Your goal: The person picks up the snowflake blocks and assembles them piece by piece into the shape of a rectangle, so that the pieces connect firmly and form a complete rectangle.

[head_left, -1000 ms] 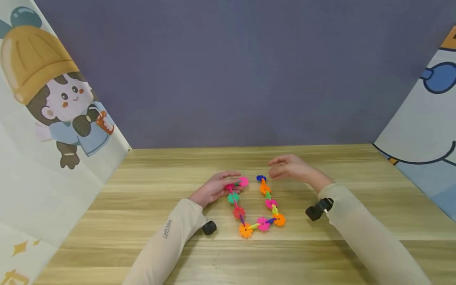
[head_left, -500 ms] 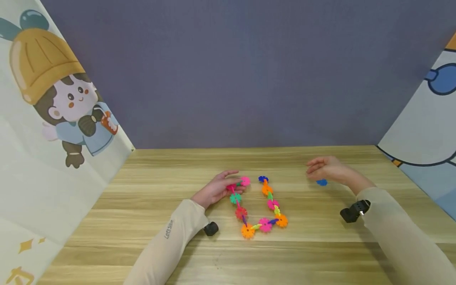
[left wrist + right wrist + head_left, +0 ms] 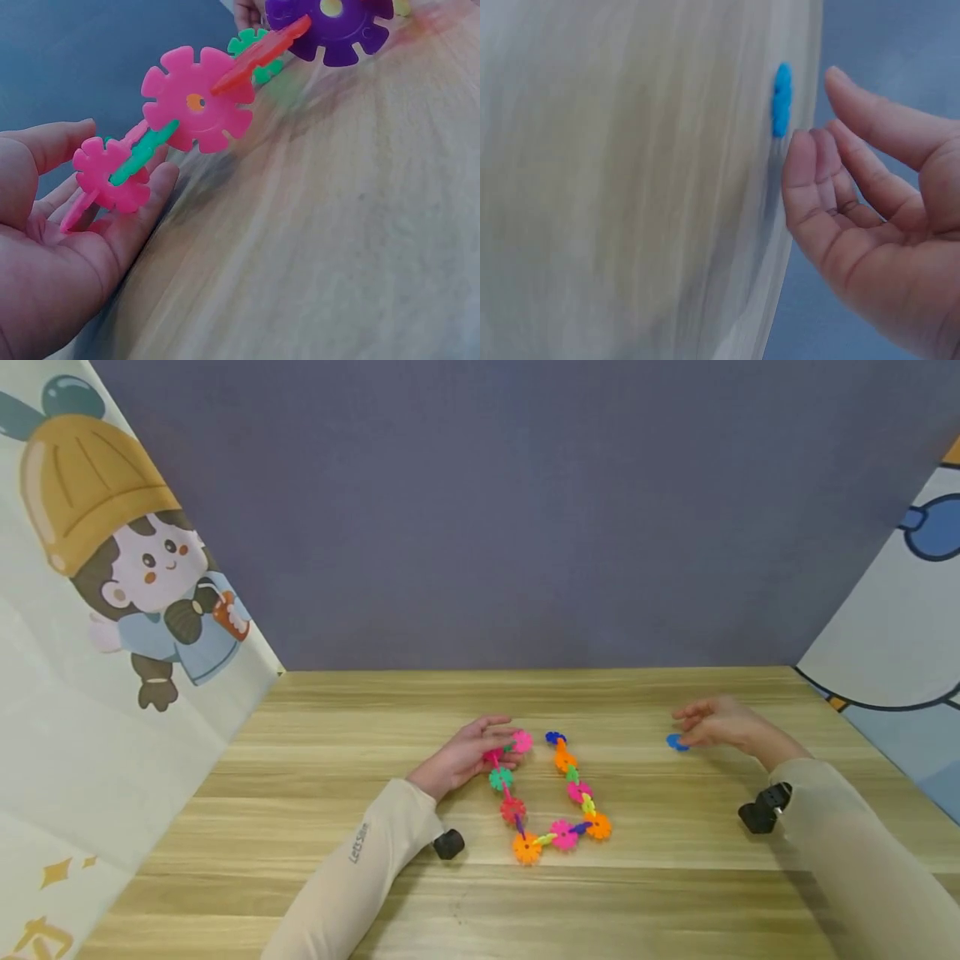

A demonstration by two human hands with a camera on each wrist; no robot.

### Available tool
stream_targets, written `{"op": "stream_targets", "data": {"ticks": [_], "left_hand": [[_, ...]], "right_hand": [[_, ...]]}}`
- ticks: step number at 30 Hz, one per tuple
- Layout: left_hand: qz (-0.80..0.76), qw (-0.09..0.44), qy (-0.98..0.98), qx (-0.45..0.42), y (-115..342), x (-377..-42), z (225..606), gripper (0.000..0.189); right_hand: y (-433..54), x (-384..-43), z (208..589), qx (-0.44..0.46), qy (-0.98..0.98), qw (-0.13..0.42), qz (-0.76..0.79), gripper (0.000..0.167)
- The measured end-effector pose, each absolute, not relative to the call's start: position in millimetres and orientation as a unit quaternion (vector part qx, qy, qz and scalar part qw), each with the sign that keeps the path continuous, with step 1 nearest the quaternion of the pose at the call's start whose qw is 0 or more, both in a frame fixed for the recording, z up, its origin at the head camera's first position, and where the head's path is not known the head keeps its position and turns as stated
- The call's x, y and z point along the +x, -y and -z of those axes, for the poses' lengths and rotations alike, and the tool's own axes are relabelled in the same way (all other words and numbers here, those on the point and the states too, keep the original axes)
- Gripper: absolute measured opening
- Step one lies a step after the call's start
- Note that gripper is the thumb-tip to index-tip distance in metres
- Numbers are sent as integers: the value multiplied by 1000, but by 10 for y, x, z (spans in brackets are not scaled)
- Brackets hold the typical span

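A chain of interlocking plastic snowflake discs (image 3: 564,835) lies in a U shape on the table, its two free ends at the far side. My left hand (image 3: 467,753) rests at the chain's left end. In the left wrist view a small pink disc (image 3: 101,172) sits against the palm, the thumb and fingers loosely extended around it. A blue disc (image 3: 555,738) tops the chain's right end. Off to the right lies a loose light-blue snowflake disc (image 3: 676,742). My right hand (image 3: 722,724) hovers beside it, fingertips near its edge and a gap between thumb and fingers.
The wood-grain table (image 3: 420,893) ends at a plain dark backdrop (image 3: 525,527). A cartoon-printed panel (image 3: 45,693) slants along the left side, and another printed panel (image 3: 892,635) along the right. Black wrist cameras (image 3: 763,810) sit on both forearms.
My right hand has moved rightward from the chain's right end to the loose blue disc and lowered toward it. The left hand stays at the chain's left end.
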State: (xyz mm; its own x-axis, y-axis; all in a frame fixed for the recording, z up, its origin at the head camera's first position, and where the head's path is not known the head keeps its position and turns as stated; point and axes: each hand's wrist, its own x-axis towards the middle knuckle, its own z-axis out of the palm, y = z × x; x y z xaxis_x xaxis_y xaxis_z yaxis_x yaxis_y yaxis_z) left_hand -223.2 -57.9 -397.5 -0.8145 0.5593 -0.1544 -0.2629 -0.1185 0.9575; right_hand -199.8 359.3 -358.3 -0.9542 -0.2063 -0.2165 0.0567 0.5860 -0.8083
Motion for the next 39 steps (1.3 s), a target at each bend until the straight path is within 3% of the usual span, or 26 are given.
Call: {"op": "stream_targets", "data": {"ticks": [18,31,39], "left_hand": [[-740,275,-601,123,589,-2236,3889,57],[-740,273,-602,125,610,-2246,3890,57],[-739,274,-603,124,603,-2261,3907,57]], "right_hand": [[-3575,-1968,3565,-30,-922,138,360,45],[-3481,-1945,3598,-53,-915,83,391,28],[-3178,-1941,3623,-68,-911,10,405,19]]}}
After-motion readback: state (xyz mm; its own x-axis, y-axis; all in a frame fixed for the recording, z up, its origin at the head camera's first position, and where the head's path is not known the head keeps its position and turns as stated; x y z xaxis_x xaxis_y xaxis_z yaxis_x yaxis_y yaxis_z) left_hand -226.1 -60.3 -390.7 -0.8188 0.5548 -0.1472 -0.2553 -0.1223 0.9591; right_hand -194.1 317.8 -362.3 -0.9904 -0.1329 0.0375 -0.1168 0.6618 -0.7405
